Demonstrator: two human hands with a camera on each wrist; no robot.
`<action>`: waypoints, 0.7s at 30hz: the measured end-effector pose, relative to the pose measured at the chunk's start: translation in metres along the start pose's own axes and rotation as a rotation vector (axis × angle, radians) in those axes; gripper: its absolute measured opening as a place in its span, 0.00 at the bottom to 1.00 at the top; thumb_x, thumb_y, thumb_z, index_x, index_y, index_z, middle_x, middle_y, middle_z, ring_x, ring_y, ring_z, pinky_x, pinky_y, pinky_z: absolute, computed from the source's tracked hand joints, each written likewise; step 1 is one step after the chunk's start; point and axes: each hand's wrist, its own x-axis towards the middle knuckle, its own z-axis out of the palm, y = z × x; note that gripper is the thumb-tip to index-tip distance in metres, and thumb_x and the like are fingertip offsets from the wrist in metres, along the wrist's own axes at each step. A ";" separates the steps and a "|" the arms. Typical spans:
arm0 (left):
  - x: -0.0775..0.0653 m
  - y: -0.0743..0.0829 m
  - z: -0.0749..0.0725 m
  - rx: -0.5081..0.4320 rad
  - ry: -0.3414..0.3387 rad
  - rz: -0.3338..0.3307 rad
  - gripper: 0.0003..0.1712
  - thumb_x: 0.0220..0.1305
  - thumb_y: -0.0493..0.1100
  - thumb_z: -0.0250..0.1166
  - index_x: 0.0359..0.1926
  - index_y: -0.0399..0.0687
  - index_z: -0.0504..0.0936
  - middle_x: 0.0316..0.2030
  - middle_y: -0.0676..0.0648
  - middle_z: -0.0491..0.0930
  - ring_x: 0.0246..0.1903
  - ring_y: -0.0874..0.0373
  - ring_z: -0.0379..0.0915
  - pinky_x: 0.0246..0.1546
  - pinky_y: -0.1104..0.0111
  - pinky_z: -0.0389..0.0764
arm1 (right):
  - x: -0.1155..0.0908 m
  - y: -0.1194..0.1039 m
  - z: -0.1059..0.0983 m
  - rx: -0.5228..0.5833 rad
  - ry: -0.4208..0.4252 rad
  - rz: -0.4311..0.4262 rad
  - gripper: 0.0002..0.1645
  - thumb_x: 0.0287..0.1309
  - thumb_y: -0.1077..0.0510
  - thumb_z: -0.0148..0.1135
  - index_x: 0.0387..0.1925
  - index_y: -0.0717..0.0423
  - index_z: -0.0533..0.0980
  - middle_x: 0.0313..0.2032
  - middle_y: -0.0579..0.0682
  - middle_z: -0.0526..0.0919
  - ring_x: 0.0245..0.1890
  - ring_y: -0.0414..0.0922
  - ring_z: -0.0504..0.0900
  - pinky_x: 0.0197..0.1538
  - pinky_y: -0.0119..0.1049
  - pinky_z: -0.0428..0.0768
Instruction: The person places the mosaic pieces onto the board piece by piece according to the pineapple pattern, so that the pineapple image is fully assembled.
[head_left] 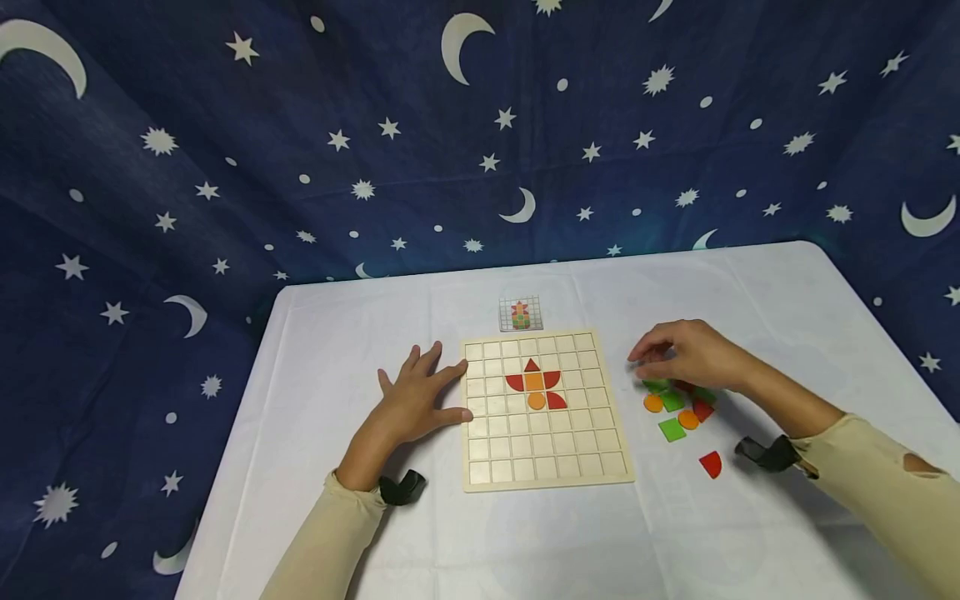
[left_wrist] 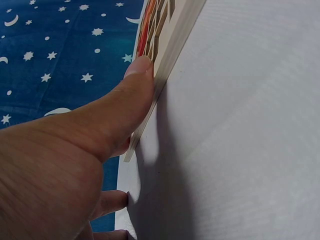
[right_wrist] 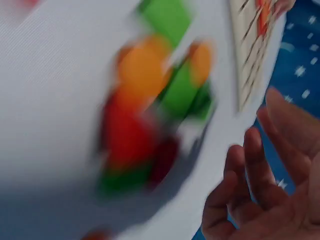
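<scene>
A square wooden grid board (head_left: 547, 454) lies on the table. On it, an orange square tile (head_left: 533, 382) has red tiles around it, among them a red triangle (head_left: 532, 365), with an orange circle (head_left: 536, 401) and a red quarter circle (head_left: 557, 402) below. My left hand (head_left: 411, 402) is spread, its thumb and a finger touching the board's left edge. To the right, my right hand (head_left: 693, 354) hovers over a pile of green, orange and red tiles (head_left: 672, 402). In the right wrist view its fingers (right_wrist: 255, 160) are loosely bent, with nothing seen between them.
Behind the board lies a small pattern card (head_left: 520, 314) with a coloured figure on a grid. A red quarter-circle tile (head_left: 711, 464) sits apart, nearer the front. White cloth covers the table (head_left: 337, 333); a blue star-and-moon curtain (head_left: 420, 192) hangs behind.
</scene>
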 end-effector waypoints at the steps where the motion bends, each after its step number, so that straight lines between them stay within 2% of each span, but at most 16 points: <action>1: 0.000 0.000 0.000 0.001 -0.001 0.000 0.48 0.55 0.71 0.71 0.75 0.68 0.68 0.81 0.40 0.50 0.80 0.32 0.38 0.60 0.16 0.40 | -0.003 0.008 -0.005 -0.014 -0.018 0.011 0.10 0.54 0.53 0.78 0.40 0.44 0.88 0.35 0.40 0.85 0.38 0.42 0.77 0.45 0.37 0.78; 6: -0.001 -0.001 0.001 0.002 0.005 0.000 0.49 0.55 0.71 0.72 0.75 0.67 0.68 0.81 0.40 0.51 0.80 0.32 0.38 0.60 0.16 0.40 | -0.016 0.044 -0.015 -0.055 -0.109 0.056 0.13 0.50 0.50 0.80 0.40 0.42 0.88 0.33 0.40 0.81 0.37 0.42 0.74 0.42 0.32 0.77; 10: -0.001 -0.002 0.001 0.000 0.013 0.004 0.49 0.54 0.71 0.72 0.75 0.67 0.69 0.81 0.40 0.51 0.80 0.32 0.38 0.60 0.16 0.40 | -0.022 0.060 -0.015 -0.048 -0.093 0.071 0.15 0.48 0.51 0.81 0.40 0.43 0.88 0.31 0.41 0.80 0.35 0.41 0.74 0.38 0.29 0.76; 16: -0.001 -0.001 0.001 -0.004 0.013 0.003 0.49 0.54 0.70 0.72 0.75 0.67 0.69 0.81 0.40 0.51 0.80 0.32 0.38 0.60 0.17 0.40 | -0.026 0.065 -0.012 -0.039 -0.039 0.049 0.13 0.47 0.57 0.81 0.37 0.43 0.87 0.30 0.41 0.80 0.33 0.40 0.74 0.35 0.29 0.77; 21: 0.000 0.000 0.001 -0.006 0.007 -0.003 0.49 0.54 0.71 0.72 0.75 0.67 0.68 0.81 0.40 0.50 0.80 0.33 0.38 0.61 0.17 0.39 | -0.025 0.063 -0.010 -0.013 -0.045 0.055 0.12 0.49 0.58 0.80 0.34 0.43 0.85 0.28 0.42 0.78 0.33 0.41 0.74 0.35 0.29 0.75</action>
